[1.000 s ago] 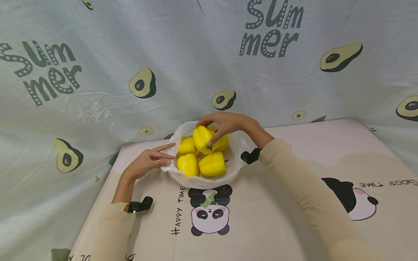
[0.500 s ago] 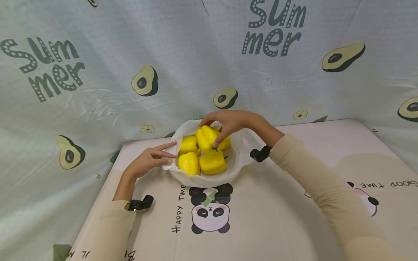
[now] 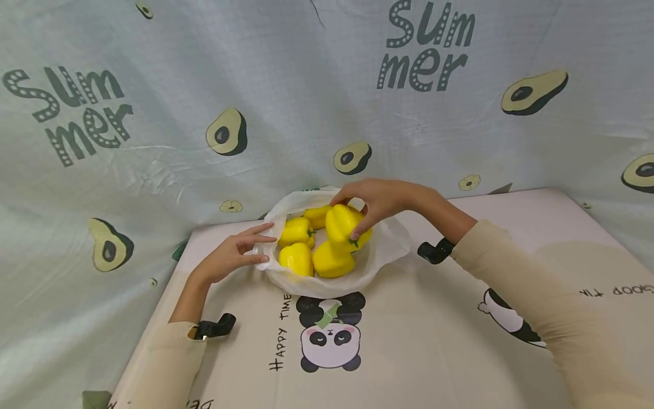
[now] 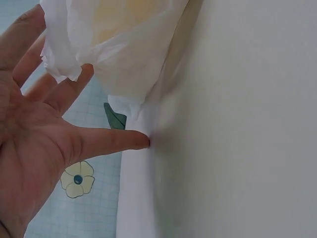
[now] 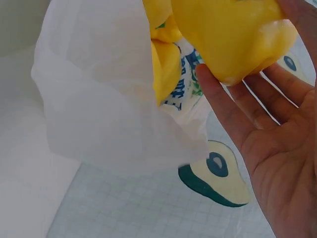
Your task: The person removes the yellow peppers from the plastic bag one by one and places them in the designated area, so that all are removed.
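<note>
Several yellow bell peppers lie in an open white plastic bag (image 3: 380,258) in the head view, among them a front-left bell pepper (image 3: 296,260). My right hand (image 3: 383,199) holds another bell pepper (image 3: 341,223) over the bag's right half, thumb near its stem and fingers on the far side. In the right wrist view, that bell pepper (image 5: 233,34) rests against the fingers, with the bag's wall beside it. My left hand (image 3: 227,257) touches the bag's left rim, fingers extended. The left wrist view shows its fingers partly behind the bag (image 4: 133,64), thumb stretched out straight.
The bag stands at the far side of a table (image 3: 409,352) with a pale, panda-printed cover. Right behind it hangs a light curtain (image 3: 286,85) printed with avocados. Each wrist wears a black band with a small camera, like the right wrist camera (image 3: 434,251).
My right hand has moved right with the bell pepper, uncovering more of the peppers at the back left. The bag's right side has spread outward. The left hand stays at the rim.
</note>
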`<action>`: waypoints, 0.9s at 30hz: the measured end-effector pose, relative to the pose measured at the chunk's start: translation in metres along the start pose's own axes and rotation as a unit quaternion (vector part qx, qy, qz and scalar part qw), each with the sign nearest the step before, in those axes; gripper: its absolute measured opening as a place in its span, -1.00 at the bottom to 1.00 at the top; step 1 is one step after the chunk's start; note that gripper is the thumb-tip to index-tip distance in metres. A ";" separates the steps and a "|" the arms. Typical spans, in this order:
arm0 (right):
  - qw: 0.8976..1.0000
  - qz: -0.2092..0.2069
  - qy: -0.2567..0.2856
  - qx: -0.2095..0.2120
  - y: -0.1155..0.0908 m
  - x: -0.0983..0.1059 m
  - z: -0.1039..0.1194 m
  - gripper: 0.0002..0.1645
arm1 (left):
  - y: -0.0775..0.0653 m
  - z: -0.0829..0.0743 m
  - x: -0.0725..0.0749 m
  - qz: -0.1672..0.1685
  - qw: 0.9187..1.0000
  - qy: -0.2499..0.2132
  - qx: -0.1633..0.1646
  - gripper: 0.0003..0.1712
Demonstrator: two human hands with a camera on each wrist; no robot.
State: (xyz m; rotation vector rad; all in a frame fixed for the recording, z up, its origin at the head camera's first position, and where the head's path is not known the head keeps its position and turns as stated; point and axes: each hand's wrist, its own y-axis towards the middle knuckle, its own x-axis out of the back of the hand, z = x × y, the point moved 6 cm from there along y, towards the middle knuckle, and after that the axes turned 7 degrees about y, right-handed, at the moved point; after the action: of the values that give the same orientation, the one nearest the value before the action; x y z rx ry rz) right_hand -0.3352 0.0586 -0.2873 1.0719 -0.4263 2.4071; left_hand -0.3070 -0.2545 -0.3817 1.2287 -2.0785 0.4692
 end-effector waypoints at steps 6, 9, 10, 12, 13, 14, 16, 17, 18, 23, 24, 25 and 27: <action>1.000 -0.002 0.009 0.007 -0.020 0.002 0.005 -0.03 | -0.002 0.000 -0.001 -0.003 1.000 -0.021 -0.001 -0.46; 1.000 -0.009 0.011 0.013 -0.028 0.004 0.006 -0.05 | -0.003 0.001 -0.001 -0.008 1.000 -0.025 -0.001 -0.49; 1.000 -0.011 0.012 0.013 -0.030 0.004 0.006 -0.05 | -0.004 0.001 -0.001 -0.010 1.000 -0.026 -0.002 -0.50; 1.000 -0.018 0.013 0.014 -0.035 0.005 0.005 -0.06 | -0.005 0.001 -0.001 -0.016 0.999 -0.027 -0.006 -0.52; 1.000 -0.021 0.012 0.015 -0.038 0.006 0.004 -0.06 | -0.005 0.000 0.000 -0.018 0.999 -0.029 -0.008 -0.52; 1.000 -0.024 0.011 0.015 -0.040 0.007 0.004 -0.05 | -0.005 0.000 0.001 -0.020 0.999 -0.030 -0.010 -0.53; 0.999 -0.031 0.010 0.016 -0.045 0.009 0.003 -0.04 | -0.006 0.000 0.001 -0.023 0.999 -0.036 -0.014 -0.54; 0.999 -0.035 0.010 0.016 -0.048 0.010 0.004 -0.04 | -0.006 0.001 0.001 -0.024 0.999 -0.037 -0.014 -0.54; 0.999 -0.039 0.011 0.018 -0.050 0.011 0.004 -0.04 | -0.006 0.001 0.001 -0.024 0.999 -0.040 -0.013 -0.54; 0.998 -0.058 0.014 0.025 -0.060 0.017 0.001 -0.07 | -0.008 0.000 -0.002 -0.023 0.998 -0.053 -0.010 -0.56; 0.998 -0.062 0.013 0.026 -0.062 0.019 0.000 -0.08 | -0.008 -0.001 -0.002 -0.023 0.998 -0.056 -0.010 -0.56; 0.997 -0.067 0.013 0.025 -0.064 0.021 -0.001 -0.08 | -0.008 -0.001 -0.003 -0.022 0.998 -0.057 -0.011 -0.56; 0.997 -0.074 0.011 0.023 -0.067 0.024 -0.003 -0.09 | -0.007 -0.002 -0.004 -0.019 0.998 -0.059 -0.011 -0.56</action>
State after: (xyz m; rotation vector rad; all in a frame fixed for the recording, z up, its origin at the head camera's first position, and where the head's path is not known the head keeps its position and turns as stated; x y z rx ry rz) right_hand -0.3154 0.1237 -0.2651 1.0576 -0.2750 2.3053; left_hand -0.2985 -0.2540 -0.3830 1.3082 -2.1501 0.3627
